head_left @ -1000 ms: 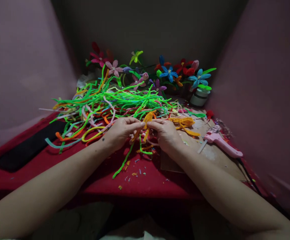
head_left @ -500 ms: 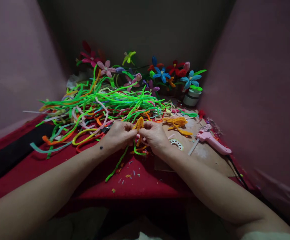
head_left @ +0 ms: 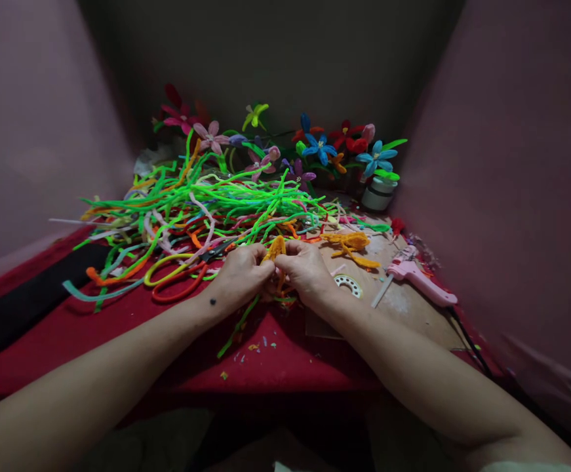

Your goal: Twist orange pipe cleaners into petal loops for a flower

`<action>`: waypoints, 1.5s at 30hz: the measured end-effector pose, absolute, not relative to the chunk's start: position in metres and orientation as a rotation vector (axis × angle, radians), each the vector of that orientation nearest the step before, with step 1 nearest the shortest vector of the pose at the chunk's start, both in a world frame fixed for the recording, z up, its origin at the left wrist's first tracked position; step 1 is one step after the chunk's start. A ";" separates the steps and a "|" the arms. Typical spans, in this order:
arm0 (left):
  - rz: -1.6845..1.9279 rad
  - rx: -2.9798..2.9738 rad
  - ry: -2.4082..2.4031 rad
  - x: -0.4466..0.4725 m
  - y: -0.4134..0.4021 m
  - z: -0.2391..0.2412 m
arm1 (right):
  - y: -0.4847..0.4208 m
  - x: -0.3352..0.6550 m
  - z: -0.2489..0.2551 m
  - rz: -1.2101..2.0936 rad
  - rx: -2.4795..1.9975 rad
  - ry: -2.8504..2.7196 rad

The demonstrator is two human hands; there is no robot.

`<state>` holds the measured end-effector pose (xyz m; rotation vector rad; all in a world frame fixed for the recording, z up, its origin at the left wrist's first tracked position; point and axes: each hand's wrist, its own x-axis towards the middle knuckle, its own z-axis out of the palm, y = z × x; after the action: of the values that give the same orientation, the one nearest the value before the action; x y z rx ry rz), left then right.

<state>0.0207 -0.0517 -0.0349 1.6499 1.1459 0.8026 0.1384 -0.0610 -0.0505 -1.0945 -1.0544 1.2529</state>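
Observation:
My left hand [head_left: 240,274] and my right hand [head_left: 305,270] meet at the middle of the red cloth, fingers pinched together. Between them they hold an orange pipe cleaner [head_left: 276,249] bent into a small loop. Both hands are closed on it. Just behind them lies a big tangle of pipe cleaners [head_left: 201,203], mostly bright green, with orange, pink and red ones mixed in. A green pipe cleaner [head_left: 238,325] runs out from under my left hand toward me.
Finished pipe-cleaner flowers [head_left: 319,145] stand along the back wall. Bent orange pieces [head_left: 351,244] lie on a cardboard sheet [head_left: 413,308] at right, with a pink glue gun [head_left: 420,275], a small white ring [head_left: 349,284] and a white jar [head_left: 377,193]. A black strip [head_left: 29,301] lies at left.
The view swung slightly, so everything sits a little to the left. My hands have drawn closer together on the orange loop, which now stands shorter between my fingers.

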 end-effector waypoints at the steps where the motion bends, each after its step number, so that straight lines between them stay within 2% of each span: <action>1: 0.819 1.654 1.150 0.021 -0.052 -0.035 | -0.061 0.139 -0.051 1.259 -1.093 -1.058; 7: 0.742 1.477 1.051 0.022 -0.054 -0.028 | -0.064 0.139 -0.049 1.338 -1.038 -1.061; 18: 0.643 1.383 0.985 0.017 -0.052 -0.027 | -0.066 0.140 -0.046 1.223 -1.076 -1.113; 31: 0.575 1.355 0.903 0.010 -0.051 -0.025 | -0.062 0.142 -0.048 1.432 -0.948 -0.938; 37: 0.786 1.396 0.881 -0.003 -0.045 -0.021 | -0.054 0.147 -0.048 1.505 -0.888 -0.763; 45: 0.807 1.586 0.815 -0.008 -0.044 -0.022 | -0.050 0.148 -0.050 1.488 -0.875 -0.700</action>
<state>-0.0084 -0.0443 -0.0221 1.5864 0.8153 0.8066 0.1483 -0.0499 -0.0497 -0.8751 -0.7003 1.4885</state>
